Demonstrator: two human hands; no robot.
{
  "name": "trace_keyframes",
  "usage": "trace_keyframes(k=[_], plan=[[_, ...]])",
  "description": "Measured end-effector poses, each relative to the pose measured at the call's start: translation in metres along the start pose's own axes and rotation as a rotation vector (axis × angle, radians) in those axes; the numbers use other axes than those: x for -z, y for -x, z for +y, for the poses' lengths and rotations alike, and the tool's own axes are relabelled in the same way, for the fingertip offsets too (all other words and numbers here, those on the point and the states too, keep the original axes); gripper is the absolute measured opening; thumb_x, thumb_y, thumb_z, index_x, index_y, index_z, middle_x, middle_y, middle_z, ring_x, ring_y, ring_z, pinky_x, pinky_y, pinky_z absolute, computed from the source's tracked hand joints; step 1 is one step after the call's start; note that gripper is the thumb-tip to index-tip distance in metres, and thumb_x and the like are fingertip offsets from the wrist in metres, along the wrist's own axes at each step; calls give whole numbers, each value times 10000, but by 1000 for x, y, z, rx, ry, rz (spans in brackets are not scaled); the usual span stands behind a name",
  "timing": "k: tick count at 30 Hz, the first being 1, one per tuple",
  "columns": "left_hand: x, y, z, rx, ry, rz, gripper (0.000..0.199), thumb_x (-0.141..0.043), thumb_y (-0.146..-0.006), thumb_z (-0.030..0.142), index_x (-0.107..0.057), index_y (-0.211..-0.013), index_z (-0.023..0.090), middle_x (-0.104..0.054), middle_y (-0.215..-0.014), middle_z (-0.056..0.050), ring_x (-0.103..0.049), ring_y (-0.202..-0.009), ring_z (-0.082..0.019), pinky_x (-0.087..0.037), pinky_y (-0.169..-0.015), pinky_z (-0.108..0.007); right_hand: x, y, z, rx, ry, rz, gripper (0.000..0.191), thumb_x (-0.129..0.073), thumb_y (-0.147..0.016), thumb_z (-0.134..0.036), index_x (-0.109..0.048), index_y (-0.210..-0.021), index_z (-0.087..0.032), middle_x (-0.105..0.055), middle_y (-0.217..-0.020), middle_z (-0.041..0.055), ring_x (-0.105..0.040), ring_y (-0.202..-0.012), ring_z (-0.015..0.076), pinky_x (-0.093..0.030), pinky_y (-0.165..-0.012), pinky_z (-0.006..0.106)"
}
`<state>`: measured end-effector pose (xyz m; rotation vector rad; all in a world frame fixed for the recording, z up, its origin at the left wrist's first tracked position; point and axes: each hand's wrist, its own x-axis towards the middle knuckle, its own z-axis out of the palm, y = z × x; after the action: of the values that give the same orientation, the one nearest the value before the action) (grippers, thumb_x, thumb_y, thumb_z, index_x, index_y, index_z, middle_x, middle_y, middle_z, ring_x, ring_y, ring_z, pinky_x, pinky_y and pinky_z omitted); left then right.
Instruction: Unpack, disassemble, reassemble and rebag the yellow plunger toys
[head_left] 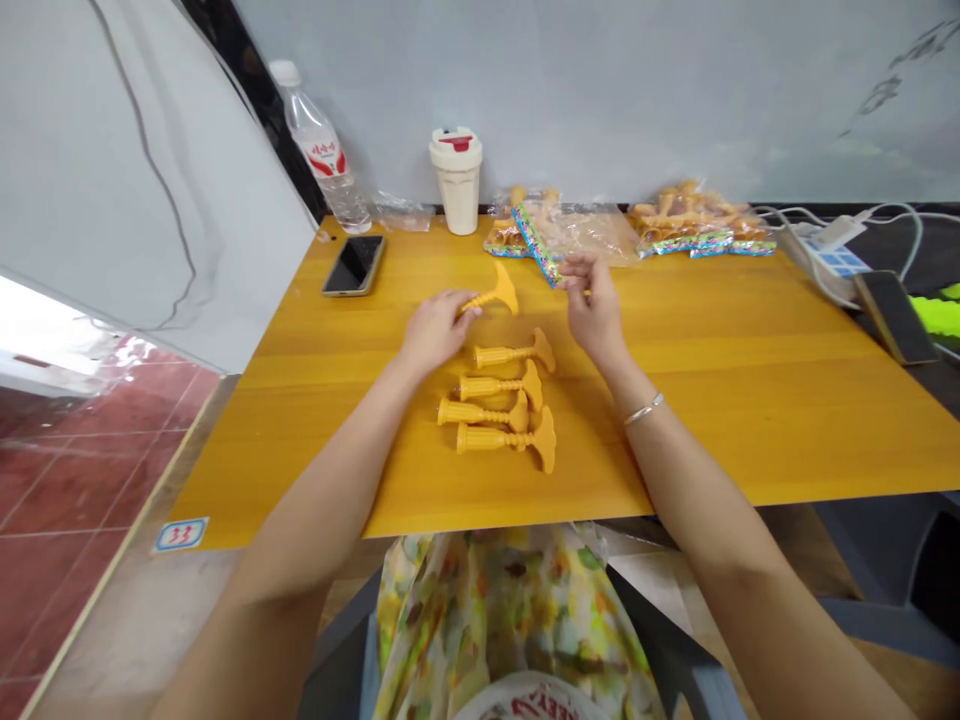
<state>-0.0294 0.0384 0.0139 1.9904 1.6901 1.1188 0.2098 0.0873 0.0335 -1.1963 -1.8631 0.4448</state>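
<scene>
My left hand (439,328) is closed on the handle end of a yellow plastic piece (501,290), whose curved, wide end points right. My right hand (592,300) pinches the colourful edge strip (536,245) of a clear plastic bag (592,228). Yellow pieces show inside the bag's left part. Several similar yellow pieces (491,386) lie in a column on the table between my forearms, their wide ends to the right.
A phone (354,265), a water bottle (322,150) and a white cup (459,185) stand or lie at the back left. Another filled bag (694,218) is at the back right, near a power strip (832,258) and a dark phone-like object (895,315). A number label (181,534) marks the front-left corner.
</scene>
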Motion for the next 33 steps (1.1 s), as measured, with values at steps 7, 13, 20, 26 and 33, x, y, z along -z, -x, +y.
trace_keyframes(k=[7, 13, 20, 26, 33], plan=[[-18, -3, -12, -58, -39, -169, 264, -672, -889, 292, -771, -1128, 242, -759, -1096, -105, -670, -1084, -318, -457, -1060, -500, 22, 20, -35, 183, -69, -375, 390, -520, -1006, -456, -645, -1300, -231, -701, -1279, 115, -653, -1176, 254, -533, -993, 440], [-14, -3, -14, -60, 133, -168, 330, -673, -882, 312, -742, -1186, 202, -738, -1197, -109, -669, -1097, -258, -506, -1017, -422, 25, 65, -73, 436, 111, -922, 1058, -840, -707, -607, -393, -1594, -243, -332, -1672, 167, -277, -1552, 405, -305, -1229, 591], [-12, 1, -14, 127, 317, -49, 457, -529, -976, 466, -680, -1269, 150, -675, -1360, -142, -636, -1231, -252, -467, -1099, -406, 3, 79, -60, 364, 438, -953, 1267, -896, -676, -546, -189, -1664, -184, -22, -1721, 238, -1, -1558, 526, -160, -1214, 724], [-20, 0, -11, 343, 628, -19, 754, -286, -1004, 695, -494, -1491, 158, -426, -1623, -162, -430, -1501, -252, -320, -1247, -414, -7, 58, -49, 392, 443, -862, 993, -832, -781, -520, -361, -1613, -252, -120, -1726, 190, -125, -1577, 460, -205, -1232, 674], [-4, 10, -5, 455, 550, 54, 867, -275, -931, 819, -500, -1484, 190, -313, -1683, -133, -272, -1575, -285, -291, -1266, -478, -15, 45, -31, 327, 295, -772, 989, -772, -802, -613, -372, -1610, -204, -164, -1714, 205, -134, -1590, 409, -191, -1255, 633]])
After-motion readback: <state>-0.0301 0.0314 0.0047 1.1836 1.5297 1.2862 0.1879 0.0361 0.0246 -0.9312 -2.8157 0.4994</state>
